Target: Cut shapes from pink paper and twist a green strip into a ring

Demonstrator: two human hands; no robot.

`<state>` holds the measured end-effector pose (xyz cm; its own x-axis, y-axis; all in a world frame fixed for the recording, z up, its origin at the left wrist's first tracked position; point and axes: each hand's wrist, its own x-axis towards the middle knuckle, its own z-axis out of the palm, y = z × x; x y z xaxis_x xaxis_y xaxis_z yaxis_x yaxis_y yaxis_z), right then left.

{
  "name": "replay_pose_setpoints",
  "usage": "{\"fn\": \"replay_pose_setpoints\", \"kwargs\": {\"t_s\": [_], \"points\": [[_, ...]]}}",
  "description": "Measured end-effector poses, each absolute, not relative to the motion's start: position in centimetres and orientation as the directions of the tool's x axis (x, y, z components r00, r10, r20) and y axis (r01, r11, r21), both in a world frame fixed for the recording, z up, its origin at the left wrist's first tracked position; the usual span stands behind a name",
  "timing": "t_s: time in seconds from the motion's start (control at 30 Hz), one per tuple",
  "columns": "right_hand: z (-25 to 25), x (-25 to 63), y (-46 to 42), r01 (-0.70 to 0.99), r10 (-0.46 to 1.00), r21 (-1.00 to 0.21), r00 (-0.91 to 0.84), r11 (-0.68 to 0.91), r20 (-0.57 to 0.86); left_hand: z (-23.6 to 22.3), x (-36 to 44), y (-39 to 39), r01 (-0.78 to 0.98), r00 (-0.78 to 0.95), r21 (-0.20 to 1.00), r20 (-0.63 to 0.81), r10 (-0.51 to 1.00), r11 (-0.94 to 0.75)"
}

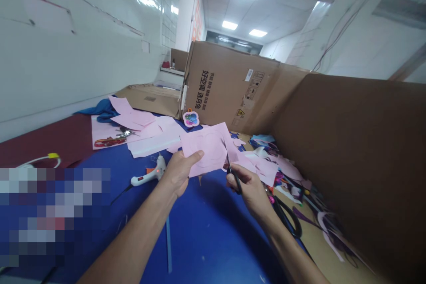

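The big cardboard box [229,84] has black Chinese words [203,90] on its side, and they say 好空调 选月兔, with a line of tiny words next to them that are too small to read. To the right is a yellow warning triangle [240,112] with a white label [249,75] above it. Far off at the top middle, a red wall sign [197,20] shows too — it can't be read.

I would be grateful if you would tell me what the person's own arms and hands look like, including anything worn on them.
The left hand and right hand are bare, without gloves, and no ring shows. The left forearm and right forearm are bare too, with no sleeve, watch or bracelet in view.
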<state>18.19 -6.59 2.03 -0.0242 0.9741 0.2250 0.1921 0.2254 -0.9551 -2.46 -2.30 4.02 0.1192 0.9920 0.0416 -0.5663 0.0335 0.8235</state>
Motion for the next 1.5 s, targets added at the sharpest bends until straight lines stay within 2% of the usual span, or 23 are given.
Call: {"fn": "replay_pose_setpoints", "kwargs": {"t_s": [0.47,0.63,0.8,0.93,1.03,1.13,1.27,1.37,1.5], "points": [[0.8,18.5,-6.1,0.101,0.975,-0.97,-0.056,0.22,0.215,4.3,-1.6,-2.9,-0.634,0.111,0.771,0.009,0.994,0.064],[1.5,18.5,-6.2,0.2,0.979,-0.959,-0.061,0.202,0.193,4.4,-2.0,-2.6,-0.643,0.065,0.765,0.0,0.998,0.042],[0.7,19.2,-5.7,0.298,0.974,-0.931,-0.144,0.212,0.176,4.7,-3.3,-1.7,-0.658,-0.067,0.752,-0.027,0.997,-0.024],[-0.2,19.8,-5.6,0.469,0.961,-0.849,-0.235,0.241,0.143,4.8,-4.1,-1.2,-0.663,-0.144,0.746,-0.044,0.989,-0.063],[-0.7,19.7,-5.9,0.541,0.948,-0.785,-0.261,0.301,0.183,4.7,-4.0,-1.1,-0.659,-0.144,0.749,-0.044,0.989,-0.062],[-1.0,19.4,-5.8,0.554,0.946,-0.767,-0.192,0.324,0.261,4.5,-3.7,-1.2,-0.66,-0.133,0.748,-0.025,0.991,-0.069],[-0.6,19.5,-5.3,0.522,0.967,-0.822,-0.024,0.229,0.254,4.5,-3.0,-1.5,-0.657,-0.109,0.752,-0.024,0.994,-0.053],[0.6,19.7,-5.2,0.434,0.959,-0.881,0.113,0.188,0.26,4.4,-2.5,-1.9,-0.643,-0.067,0.766,-0.041,0.997,-0.012],[2.1,20.0,-5.4,0.274,0.914,-0.926,0.24,0.261,0.328,4.1,-1.4,-2.5,-0.606,0.011,0.795,-0.023,1.0,0.025]]}}
